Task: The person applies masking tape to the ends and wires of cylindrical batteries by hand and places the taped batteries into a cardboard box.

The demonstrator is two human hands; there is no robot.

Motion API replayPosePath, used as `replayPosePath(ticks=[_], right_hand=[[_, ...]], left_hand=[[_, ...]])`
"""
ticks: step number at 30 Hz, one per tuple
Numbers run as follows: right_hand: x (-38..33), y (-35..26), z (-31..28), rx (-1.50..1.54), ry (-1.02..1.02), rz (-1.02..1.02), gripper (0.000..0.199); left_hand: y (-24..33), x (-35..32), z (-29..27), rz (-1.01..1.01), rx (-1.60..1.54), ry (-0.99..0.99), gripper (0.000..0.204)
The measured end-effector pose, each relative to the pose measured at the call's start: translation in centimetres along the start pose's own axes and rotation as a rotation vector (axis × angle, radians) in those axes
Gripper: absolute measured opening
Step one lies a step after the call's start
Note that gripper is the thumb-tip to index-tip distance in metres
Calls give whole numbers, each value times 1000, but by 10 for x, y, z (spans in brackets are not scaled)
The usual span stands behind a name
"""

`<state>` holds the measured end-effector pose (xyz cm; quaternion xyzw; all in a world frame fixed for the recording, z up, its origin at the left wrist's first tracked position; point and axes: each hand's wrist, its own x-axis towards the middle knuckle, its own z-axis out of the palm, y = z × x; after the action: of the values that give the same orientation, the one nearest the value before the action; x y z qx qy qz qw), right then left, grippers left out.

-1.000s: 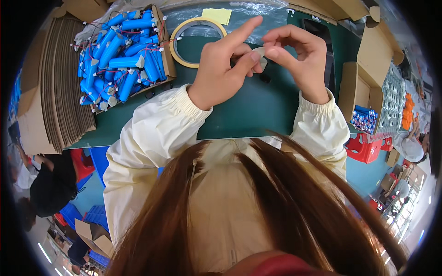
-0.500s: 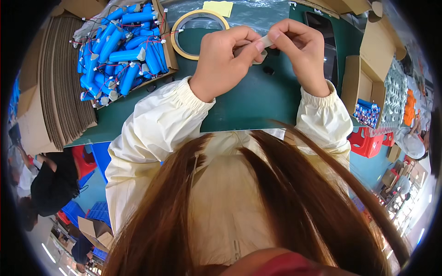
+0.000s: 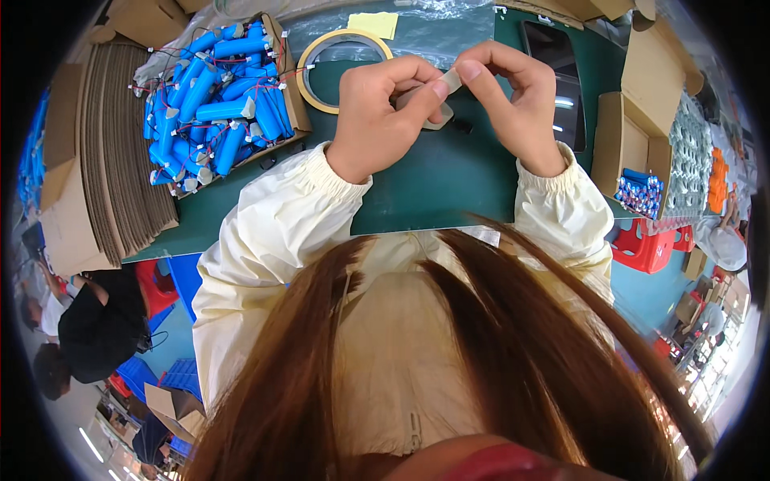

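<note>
Above the green table, my two hands meet with fingertips almost together. My left hand is closed in a pinch on one end of a short pale strip. Thumb and forefinger of my right hand pinch its other end. Under the left fingers shows a flat, rounded pale grey piece, partly covered by that hand; whether it joins the strip I cannot tell. A small black piece lies on the table just beside it.
Left of my hands stands a carton of blue wired battery cells, beside stacked cardboard sheets. A tape roll and yellow paper lie behind. At right are a dark phone-like device and an open box with small blue cells.
The view has shifted slightly. Both hands keep their pinch on the pale strip, and they sit a little lower and further left in the picture.
</note>
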<state>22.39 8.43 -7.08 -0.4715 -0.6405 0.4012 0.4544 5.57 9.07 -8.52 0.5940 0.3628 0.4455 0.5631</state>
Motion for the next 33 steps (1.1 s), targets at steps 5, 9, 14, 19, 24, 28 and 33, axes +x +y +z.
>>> replayPosePath(ticks=[5,9,14,19,24,28,33], right_hand=[[1,0,1,-179,64,-169,12],[2,2,4,-158,49,-237,7],[2,-1,3,-181,-23,-216,6],[1,-2,5,-210,-65,-146,5],[0,2,12,-69,-85,-10,6],[1,5,18,2,-43,29,5],[2,0,19,-5,3,37,6]], left_hand=[[-2,-2,-1,21,28,1,11],[0,-2,-1,-4,40,-23,11],[-4,-2,-1,45,116,5,9],[-6,-1,3,393,431,133,5],[-10,0,1,765,728,214,12],[-15,4,-3,921,806,266,17],[-10,3,-10,1006,885,229,12]])
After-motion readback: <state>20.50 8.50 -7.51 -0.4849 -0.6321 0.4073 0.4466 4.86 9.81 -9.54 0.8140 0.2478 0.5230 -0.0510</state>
